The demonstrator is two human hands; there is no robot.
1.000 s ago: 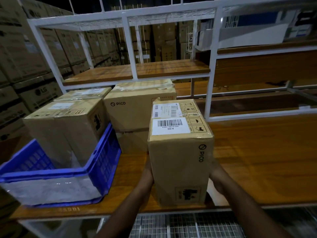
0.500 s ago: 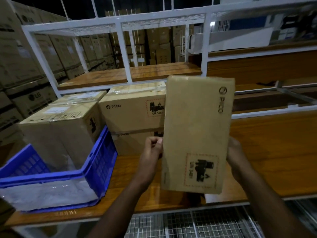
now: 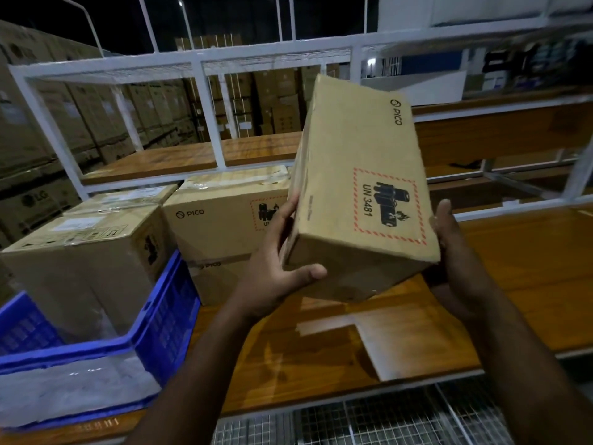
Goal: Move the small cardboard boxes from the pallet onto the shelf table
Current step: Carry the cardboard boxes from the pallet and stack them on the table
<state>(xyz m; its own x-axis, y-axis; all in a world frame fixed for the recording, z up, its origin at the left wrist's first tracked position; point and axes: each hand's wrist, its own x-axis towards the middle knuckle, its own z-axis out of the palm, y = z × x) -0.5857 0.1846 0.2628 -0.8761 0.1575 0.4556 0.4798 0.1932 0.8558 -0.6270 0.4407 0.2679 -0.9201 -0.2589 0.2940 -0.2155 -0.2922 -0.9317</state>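
A small brown PICO cardboard box [image 3: 362, 191] with a red-bordered UN 3481 battery label is held tilted in the air above the wooden shelf table [image 3: 519, 284]. My left hand [image 3: 282, 261] grips its lower left corner, thumb under the bottom edge and fingers up the left side. My right hand [image 3: 449, 242] holds the lower right side, fingers curled behind it. Behind it, two more PICO boxes [image 3: 221, 220] stand stacked on the table.
A blue plastic crate [image 3: 160, 326] at the left holds a cardboard box [image 3: 86, 261], with another box [image 3: 125, 197] behind it. White metal shelf frames [image 3: 208, 110] rise behind the table. A pale tape patch [image 3: 378, 345] lies on the tabletop. Wire mesh [image 3: 369, 422] runs below the front edge.
The box was standing on the table a second ago. Both hands lifted it, and it now hangs higher and tilted, its labelled face turned toward me.
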